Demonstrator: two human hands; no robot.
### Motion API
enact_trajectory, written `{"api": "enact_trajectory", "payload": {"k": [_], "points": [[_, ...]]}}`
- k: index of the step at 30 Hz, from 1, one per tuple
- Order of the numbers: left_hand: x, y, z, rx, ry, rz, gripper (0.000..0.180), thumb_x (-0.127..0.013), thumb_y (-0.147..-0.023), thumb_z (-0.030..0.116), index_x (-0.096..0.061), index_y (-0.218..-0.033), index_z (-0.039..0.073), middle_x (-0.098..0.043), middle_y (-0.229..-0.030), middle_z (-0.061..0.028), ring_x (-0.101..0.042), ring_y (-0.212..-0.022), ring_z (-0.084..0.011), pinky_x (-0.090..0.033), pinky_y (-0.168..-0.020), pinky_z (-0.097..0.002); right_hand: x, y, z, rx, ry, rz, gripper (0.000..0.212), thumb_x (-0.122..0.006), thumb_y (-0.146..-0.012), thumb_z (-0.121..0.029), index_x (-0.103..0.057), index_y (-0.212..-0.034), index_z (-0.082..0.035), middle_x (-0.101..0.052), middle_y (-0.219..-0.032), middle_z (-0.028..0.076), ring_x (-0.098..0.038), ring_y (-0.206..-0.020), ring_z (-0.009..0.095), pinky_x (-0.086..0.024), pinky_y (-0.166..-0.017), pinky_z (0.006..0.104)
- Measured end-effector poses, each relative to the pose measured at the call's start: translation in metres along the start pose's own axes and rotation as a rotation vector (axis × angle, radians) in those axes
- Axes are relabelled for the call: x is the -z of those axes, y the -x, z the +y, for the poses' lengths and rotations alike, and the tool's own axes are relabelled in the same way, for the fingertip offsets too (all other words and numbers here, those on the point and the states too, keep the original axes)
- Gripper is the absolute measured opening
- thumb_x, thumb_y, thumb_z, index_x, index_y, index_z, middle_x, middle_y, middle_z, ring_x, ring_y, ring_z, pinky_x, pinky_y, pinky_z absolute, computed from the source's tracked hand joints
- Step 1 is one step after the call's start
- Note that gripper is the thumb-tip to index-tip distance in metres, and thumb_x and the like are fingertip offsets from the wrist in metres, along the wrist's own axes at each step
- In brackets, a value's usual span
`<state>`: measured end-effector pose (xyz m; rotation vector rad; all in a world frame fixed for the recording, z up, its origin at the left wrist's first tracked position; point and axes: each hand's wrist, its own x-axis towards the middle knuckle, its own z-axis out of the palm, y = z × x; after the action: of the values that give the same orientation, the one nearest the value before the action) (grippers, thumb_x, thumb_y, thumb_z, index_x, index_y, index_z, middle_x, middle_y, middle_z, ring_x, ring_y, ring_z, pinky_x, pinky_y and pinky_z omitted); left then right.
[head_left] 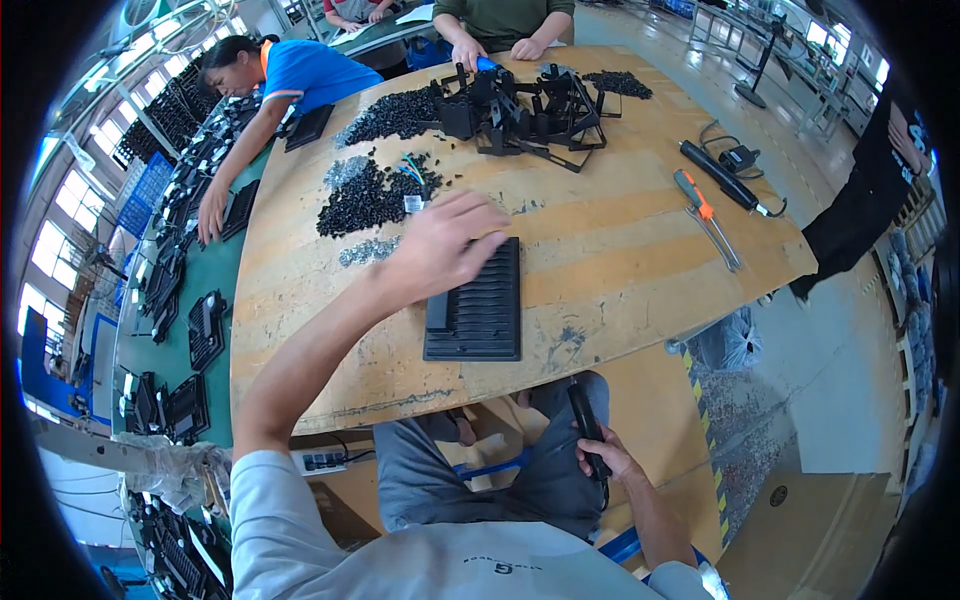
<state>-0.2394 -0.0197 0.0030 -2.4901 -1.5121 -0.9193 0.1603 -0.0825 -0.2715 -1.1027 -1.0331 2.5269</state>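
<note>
My left hand [450, 240] reaches over the table, above the far end of a black ribbed panel [490, 310]. Its fingers are loosely curved, with the thumb apart from them, and no object shows between them. The panel lies flat near the table's front edge, its far left part hidden by that hand. Down beside my right thigh, below the tabletop, my right hand [610, 455] is wrapped around a slim black electric screwdriver [586, 420]. Small black parts [365, 200] and shiny screws [368, 251] are heaped beyond my left forearm.
Black metal brackets [520, 115] are piled at the far side, near another person's hands. An orange-handled screwdriver [695, 195] and a second black electric screwdriver [720, 175] lie at right. On the left, a co-worker's hand [212, 210] reaches over a green bench [265, 330] holding black fixtures.
</note>
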Motion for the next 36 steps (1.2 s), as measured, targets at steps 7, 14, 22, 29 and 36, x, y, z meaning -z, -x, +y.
{"api": "enact_trajectory", "payload": {"k": [7,14,22,29,36], "points": [[-0.13,-0.111,-0.08,0.233,-0.261,-0.165,0.037,-0.063,-0.084,0.007,-0.061,-0.12,0.005,-0.059,-0.125,-0.0134,-0.059,-0.116,-0.0367,-0.052,-0.097,-0.0444,0.002,0.003,0.0,0.002,-0.037,0.047,0.053,-0.075,-0.087,-0.014,-0.049,-0.133,-0.007,-0.061,-0.077,0.007,-0.061,-0.056,0.019,-0.051,-0.051,0.0319],[-0.146,-0.117,-0.115,0.169,-0.425,-0.269,0.033,-0.064,-0.079,0.008,-0.063,-0.112,0.006,-0.058,-0.113,-0.0152,-0.061,-0.107,-0.0339,-0.055,-0.088,-0.0448,0.023,0.011,0.005,0.024,-0.085,0.072,0.052,-0.073,-0.088,-0.015,-0.049,-0.133,-0.004,-0.061,-0.075,0.008,-0.061,-0.054,0.02,-0.051,-0.048,0.0333],[-0.034,-0.13,-0.075,-0.308,-0.624,0.143,0.049,-0.067,-0.077,0.006,-0.06,-0.125,0.004,-0.061,-0.101,-0.0075,-0.059,-0.098,-0.0256,-0.052,-0.089,-0.0354,0.024,0.006,0.002,0.062,-0.088,0.115,0.056,-0.072,-0.088,-0.018,-0.047,-0.136,-0.003,-0.06,-0.074,0.011,-0.06,-0.051,0.021,-0.05,-0.045,0.0326],[-0.006,-0.073,0.016,-0.664,-0.447,-0.077,0.033,-0.062,-0.083,0.012,-0.066,-0.115,0.007,-0.065,-0.101,-0.0057,-0.062,-0.108,-0.023,-0.055,-0.088,-0.0336,0.02,0.008,0.01,0.086,-0.088,0.115,0.056,-0.071,-0.09,-0.018,-0.046,-0.138,-0.004,-0.06,-0.074,0.009,-0.06,-0.053,0.02,-0.049,-0.047,0.0317],[-0.056,-0.004,0.055,-0.646,-0.343,-0.389,0.01,-0.059,-0.082,0.016,-0.061,-0.088,0.008,-0.06,-0.088,-0.0018,-0.06,-0.089,-0.0198,-0.054,-0.078,-0.0322,0.004,0.014,0.014,0.098,-0.048,0.16,0.05,-0.07,-0.092,-0.018,-0.048,-0.135,-0.005,-0.061,-0.074,0.009,-0.059,-0.054,0.019,-0.049,-0.048,0.0325]]}}
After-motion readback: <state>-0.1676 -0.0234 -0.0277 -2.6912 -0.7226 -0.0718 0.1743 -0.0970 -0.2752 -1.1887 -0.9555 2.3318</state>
